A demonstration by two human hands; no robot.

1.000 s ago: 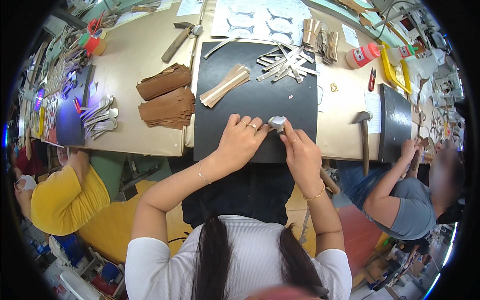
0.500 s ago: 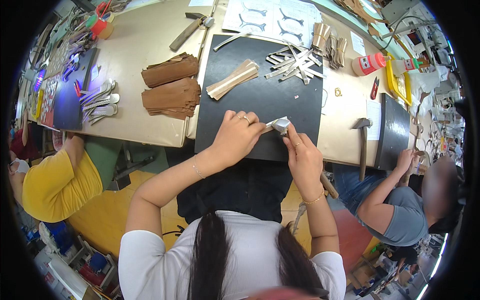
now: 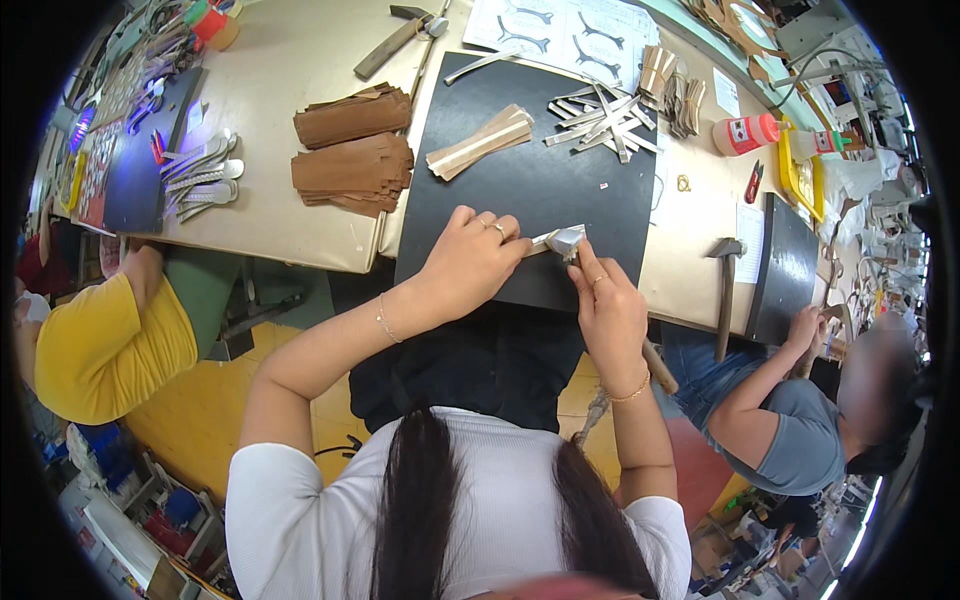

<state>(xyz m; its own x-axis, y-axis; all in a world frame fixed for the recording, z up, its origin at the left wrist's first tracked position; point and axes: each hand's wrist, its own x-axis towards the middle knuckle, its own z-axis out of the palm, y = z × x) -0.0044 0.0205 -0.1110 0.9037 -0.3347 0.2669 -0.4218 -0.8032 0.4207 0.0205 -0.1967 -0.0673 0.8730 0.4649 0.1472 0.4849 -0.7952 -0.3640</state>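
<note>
Over the near part of a black board [image 3: 540, 205], my left hand [image 3: 475, 255] pinches one end of a narrow pale strip [image 3: 540, 243]. My right hand [image 3: 610, 305] is closed on a hammer [image 3: 565, 240]. Its metal head lies on the strip, just right of my left fingertips, and its wooden handle comes out below my right wrist. Further up the board lie a fanned bundle of tan and cream strips [image 3: 480, 143] and a loose heap of pale strips [image 3: 605, 118]. One single strip [image 3: 482, 65] lies at the board's far left.
Two stacks of brown leather pieces [image 3: 352, 175] lie left of the board. Another hammer [image 3: 400, 42] is beyond them. To the right are a red-and-white bottle [image 3: 745, 134], a hammer [image 3: 726, 290] and red snips [image 3: 754, 182]. Co-workers sit on both sides; one wears yellow [image 3: 120, 350].
My view has shifted slightly, so the table sits higher and further right in the picture. Both hands keep their grips, and the hammer head stays at the strip.
</note>
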